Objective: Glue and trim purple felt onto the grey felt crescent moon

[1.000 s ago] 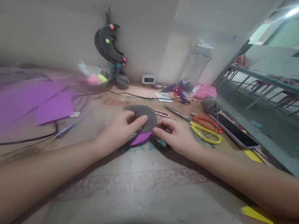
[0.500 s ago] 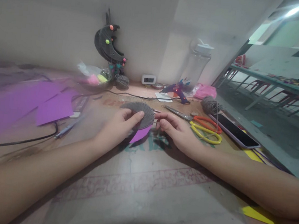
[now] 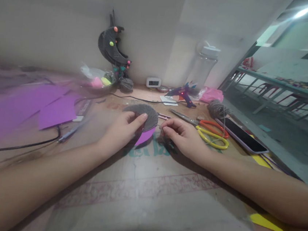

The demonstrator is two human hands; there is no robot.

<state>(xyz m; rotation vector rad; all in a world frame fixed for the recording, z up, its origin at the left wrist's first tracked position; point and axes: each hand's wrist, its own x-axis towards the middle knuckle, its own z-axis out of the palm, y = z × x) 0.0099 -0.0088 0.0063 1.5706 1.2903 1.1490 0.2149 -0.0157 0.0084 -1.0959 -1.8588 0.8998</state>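
Observation:
My left hand (image 3: 126, 127) grips a crescent wrapped in grey yarn (image 3: 149, 117), thumb on top, fingers underneath. A purple piece (image 3: 145, 136) sticks out below the wrapped part, pointing down. Just right of the crescent is my right hand (image 3: 178, 132), its thumb and index finger pinched together around what looks like a thin strand of grey yarn. A small gap separates this hand from the crescent. The ball of grey yarn (image 3: 217, 109) lies at the back right, with a strand trailing over the scissors.
Orange and yellow-handled scissors (image 3: 212, 137) and a phone (image 3: 242, 136) lie right. Behind are a glue gun (image 3: 183, 93), small clock (image 3: 153, 82), bottle (image 3: 204, 67) and dark crescent decoration (image 3: 110, 46). Purple sheets (image 3: 56, 112) and a pen (image 3: 71, 132) lie left.
The crescent has turned and shifted slightly left in my left hand. My right fingers have closed more and sit a little farther from its edge, uncovering a thin tool behind.

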